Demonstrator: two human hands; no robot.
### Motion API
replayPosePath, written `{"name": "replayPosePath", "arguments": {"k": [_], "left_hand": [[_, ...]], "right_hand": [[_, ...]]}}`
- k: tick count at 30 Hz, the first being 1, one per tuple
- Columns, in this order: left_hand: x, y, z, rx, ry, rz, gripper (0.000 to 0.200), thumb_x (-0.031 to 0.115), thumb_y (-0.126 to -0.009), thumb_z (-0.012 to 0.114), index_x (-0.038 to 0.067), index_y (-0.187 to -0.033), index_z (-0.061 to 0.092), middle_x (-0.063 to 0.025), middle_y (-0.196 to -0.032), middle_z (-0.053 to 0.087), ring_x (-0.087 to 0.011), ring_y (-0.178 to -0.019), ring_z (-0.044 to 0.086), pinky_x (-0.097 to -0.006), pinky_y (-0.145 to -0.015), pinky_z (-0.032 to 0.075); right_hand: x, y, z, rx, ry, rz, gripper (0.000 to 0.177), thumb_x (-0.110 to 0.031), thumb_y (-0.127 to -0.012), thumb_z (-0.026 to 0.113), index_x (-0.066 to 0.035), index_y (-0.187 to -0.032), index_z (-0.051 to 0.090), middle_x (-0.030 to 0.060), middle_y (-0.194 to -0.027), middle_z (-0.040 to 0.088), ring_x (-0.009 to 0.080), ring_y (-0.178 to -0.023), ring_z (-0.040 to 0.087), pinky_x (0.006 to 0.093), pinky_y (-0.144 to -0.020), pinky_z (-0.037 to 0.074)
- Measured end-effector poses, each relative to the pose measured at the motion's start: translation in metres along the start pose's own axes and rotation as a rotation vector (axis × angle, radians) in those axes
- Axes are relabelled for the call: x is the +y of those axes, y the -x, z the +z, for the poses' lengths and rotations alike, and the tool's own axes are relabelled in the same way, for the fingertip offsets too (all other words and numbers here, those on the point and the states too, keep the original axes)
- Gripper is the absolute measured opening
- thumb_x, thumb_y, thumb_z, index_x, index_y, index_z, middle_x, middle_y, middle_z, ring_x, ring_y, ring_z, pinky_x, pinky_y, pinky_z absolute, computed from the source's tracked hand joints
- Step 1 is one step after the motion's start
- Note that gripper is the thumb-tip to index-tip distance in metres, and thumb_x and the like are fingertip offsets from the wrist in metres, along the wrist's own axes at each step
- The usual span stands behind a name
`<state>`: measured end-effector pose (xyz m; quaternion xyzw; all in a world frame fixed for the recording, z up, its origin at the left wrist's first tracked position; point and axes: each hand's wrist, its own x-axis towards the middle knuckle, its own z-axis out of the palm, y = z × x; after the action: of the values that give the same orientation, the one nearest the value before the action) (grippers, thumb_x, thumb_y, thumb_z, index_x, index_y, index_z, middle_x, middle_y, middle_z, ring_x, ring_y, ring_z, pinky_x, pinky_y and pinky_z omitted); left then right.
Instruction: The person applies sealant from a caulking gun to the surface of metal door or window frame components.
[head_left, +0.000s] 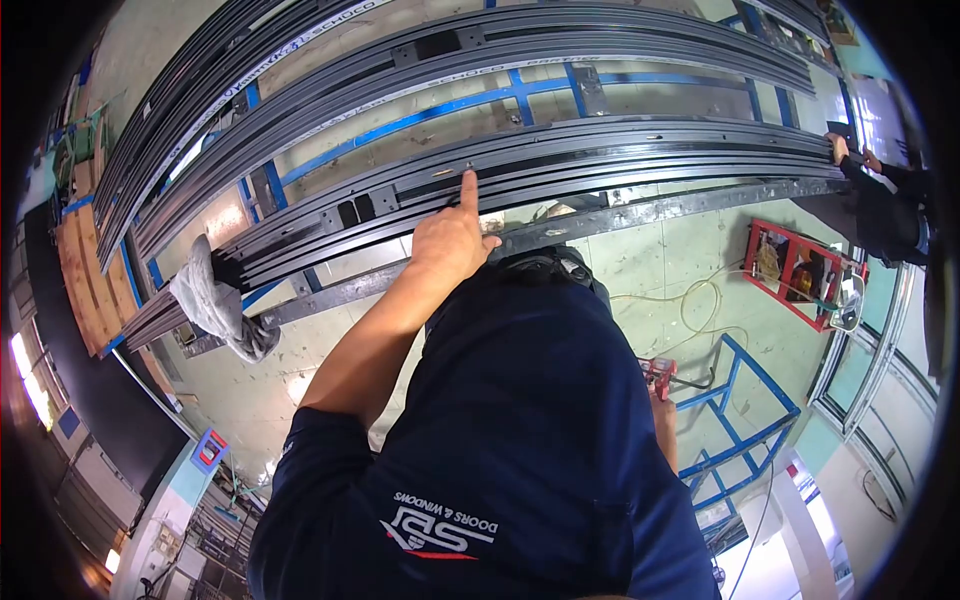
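My left hand (447, 240) reaches over a long dark grey metal profile (590, 145) with its index finger stretched out. The fingertip touches the profile, close to a small hole or fitting. Its thumb stands apart and the hand holds nothing. To the left of the finger, a bracket-like fitting with black squares (357, 209) sits in the profile. Low at my side, my right hand (662, 408) is partly hidden by my body and closed on a red tool (657, 377), whose exact kind I cannot make out.
More profiles (480, 55) lie behind on a blue frame rack (430, 122). A grey cloth (208, 295) hangs over the left end. At the right, a co-worker's hand (838, 148) touches the profile's end. A red crate-like frame (795, 275), a hose (690, 300) and a blue stand (745, 400) occupy the floor.
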<state>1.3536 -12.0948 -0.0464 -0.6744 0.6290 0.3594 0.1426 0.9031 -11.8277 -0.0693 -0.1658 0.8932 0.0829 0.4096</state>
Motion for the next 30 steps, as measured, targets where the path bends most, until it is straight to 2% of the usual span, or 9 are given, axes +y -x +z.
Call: {"name": "replayPosePath", "arguments": {"k": [2,4,8,9,15,19,25,30], "left_hand": [[0.012,-0.002,-0.004,-0.012,-0.026,0.049,0.1,0.044,-0.081,0.074,0.0,-0.152,0.019,-0.0234,-0.095,0.069,-0.0363,-0.09,0.068,-0.0431,-0.082,0.054],[0.031,-0.012,-0.007,-0.014,-0.027,0.188,0.096,0.042,-0.082,0.074,0.003,-0.152,0.02,-0.0219,-0.096,0.07,-0.0365,-0.09,0.068,-0.0438,-0.081,0.053],[0.059,-0.047,-0.003,0.018,-0.028,0.283,0.092,0.039,-0.084,0.073,-0.002,-0.15,0.023,-0.0188,-0.105,0.069,-0.0348,-0.097,0.067,-0.0425,-0.084,0.053],[0.065,-0.051,-0.008,-0.023,-0.025,0.264,0.092,0.039,-0.084,0.072,-0.005,-0.148,0.023,-0.0206,-0.107,0.068,-0.0346,-0.1,0.066,-0.0418,-0.086,0.053],[0.067,-0.045,-0.015,-0.044,-0.032,0.22,0.096,0.042,-0.084,0.072,-0.008,-0.148,0.021,-0.0233,-0.103,0.068,-0.0345,-0.099,0.066,-0.0403,-0.087,0.052],[0.066,-0.043,-0.015,-0.082,-0.042,0.199,0.098,0.045,-0.084,0.071,-0.008,-0.149,0.02,-0.0231,-0.103,0.068,-0.0343,-0.098,0.067,-0.0395,-0.087,0.052],[0.067,-0.046,-0.015,-0.087,-0.029,0.187,0.099,0.046,-0.084,0.071,-0.008,-0.149,0.019,-0.0228,-0.104,0.068,-0.034,-0.099,0.067,-0.0394,-0.088,0.052],[0.069,-0.047,-0.018,-0.106,-0.019,0.157,0.099,0.045,-0.084,0.072,-0.007,-0.149,0.019,-0.0234,-0.106,0.068,-0.0339,-0.102,0.066,-0.0397,-0.089,0.052]], "right_hand": [[-0.002,0.0,0.0,0.017,0.018,0.021,0.044,-0.048,-0.091,0.064,-0.007,-0.077,0.063,0.0015,-0.056,0.054,0.0131,-0.038,0.045,0.0299,-0.034,0.032],[-0.002,-0.001,0.001,0.004,0.007,0.014,0.042,-0.047,-0.091,0.064,-0.007,-0.078,0.064,0.0015,-0.056,0.054,0.0129,-0.038,0.045,0.03,-0.034,0.033],[-0.003,0.001,0.002,-0.01,-0.014,-0.035,0.039,-0.044,-0.092,0.064,-0.007,-0.08,0.066,0.0014,-0.056,0.054,0.0122,-0.038,0.045,0.0298,-0.036,0.033],[-0.005,0.003,0.002,-0.011,-0.021,-0.047,0.039,-0.044,-0.092,0.063,-0.007,-0.08,0.066,0.0014,-0.056,0.054,0.0121,-0.038,0.045,0.0297,-0.036,0.033],[-0.004,0.014,0.005,-0.03,-0.106,-0.022,0.04,-0.043,-0.092,0.063,-0.006,-0.078,0.065,0.0016,-0.056,0.054,0.0119,-0.039,0.045,0.0295,-0.036,0.032],[0.002,0.013,0.009,-0.021,-0.125,0.041,0.041,-0.043,-0.092,0.063,-0.005,-0.076,0.065,0.0022,-0.056,0.054,0.0119,-0.039,0.045,0.0298,-0.036,0.032],[-0.001,0.013,0.01,-0.029,-0.07,-0.075,0.044,-0.043,-0.091,0.065,-0.004,-0.071,0.064,0.0026,-0.055,0.054,0.0124,-0.039,0.045,0.0308,-0.036,0.031],[-0.005,0.012,0.01,-0.02,-0.029,-0.034,0.043,-0.044,-0.091,0.065,-0.004,-0.073,0.064,0.0027,-0.057,0.055,0.0124,-0.04,0.045,0.0307,-0.035,0.031]]}}
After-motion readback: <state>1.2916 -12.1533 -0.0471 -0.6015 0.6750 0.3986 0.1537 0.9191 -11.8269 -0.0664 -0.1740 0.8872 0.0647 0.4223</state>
